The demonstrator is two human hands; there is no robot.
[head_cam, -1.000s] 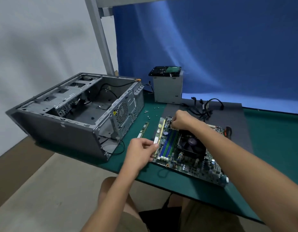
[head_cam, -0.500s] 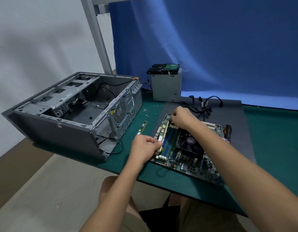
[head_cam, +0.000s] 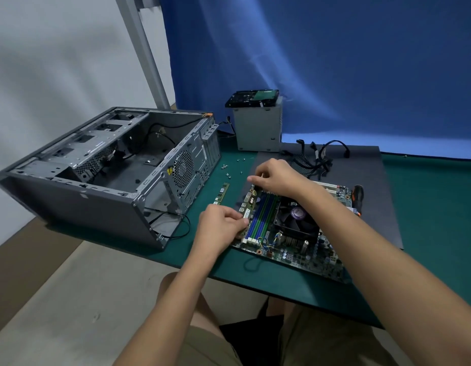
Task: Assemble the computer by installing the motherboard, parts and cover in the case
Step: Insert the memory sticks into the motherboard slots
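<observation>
Hands: we see two, both at the left edge of the motherboard [head_cam: 295,244].
Left hand [head_cam: 221,225]: fingers curled, thumb and fingertips pinching the near end of the memory stick [head_cam: 248,204].
Right hand [head_cam: 276,178]: fingers curled down over the far end of the same stick and gripping it, with the forearm crossing above the board.
Memory stick: one in the hands, standing on edge along the outermost slot, beside the blue and green slots [head_cam: 260,215]. We cannot tell whether it is fully seated.
Spare stick [head_cam: 221,193]: one, lying flat on the green mat [head_cam: 427,207] between the case and the board.
Motherboard: one, flat on the mat at the table's near edge, well outside the case, with one black fan [head_cam: 297,216] on it.
Case [head_cam: 97,186]: one, lying on its side to the left, its open side up.
Screws [head_cam: 230,170]: a handful scattered on the mat beyond the spare stick; they are too small for us to count surely.
Grey box [head_cam: 258,128]: one, upright at the back, with one drive [head_cam: 253,97] lying on top.
Cables [head_cam: 320,157]: one black tangle on the dark panel [head_cam: 371,175].
Screwdriver [head_cam: 359,192]: one, at the board's far right corner.
</observation>
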